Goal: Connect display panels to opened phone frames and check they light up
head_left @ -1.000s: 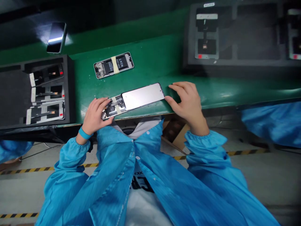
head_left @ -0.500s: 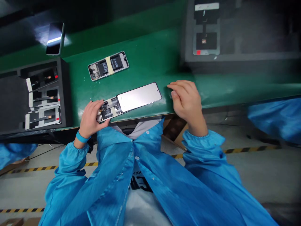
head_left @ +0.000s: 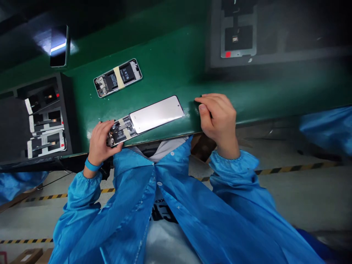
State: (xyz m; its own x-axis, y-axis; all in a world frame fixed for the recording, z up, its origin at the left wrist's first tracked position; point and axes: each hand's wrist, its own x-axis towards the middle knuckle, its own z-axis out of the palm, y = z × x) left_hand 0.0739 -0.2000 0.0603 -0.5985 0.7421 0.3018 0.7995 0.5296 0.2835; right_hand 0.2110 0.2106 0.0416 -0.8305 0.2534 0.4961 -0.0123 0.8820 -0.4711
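Note:
On the green bench lies an opened phone body [head_left: 119,131], its inner parts and pale tape strips exposed. My left hand [head_left: 100,141] grips its left end, fingers on the far edge and thumb on the near one. A phone screen [head_left: 157,114], bright with reflection, overlaps the right part of that body and reaches out past it. To the right of the screen, apart from it, my right hand [head_left: 218,117] hovers with curled fingers, index finger and thumb close together. Whatever they may hold is too small to make out.
A second opened phone [head_left: 118,78] with a tape band lies farther back. At left a black foam tray [head_left: 70,117] holds several screen parts; another dark tray [head_left: 275,60] stands back right. A dark glossy phone [head_left: 59,46] reflects a lamp. Blue sleeves of other people show at both sides.
The camera view has shifted slightly, so the phones and left tray appear farther left. My left hand keeps its grip on the phone body; my right hand holds nearly the same pose.

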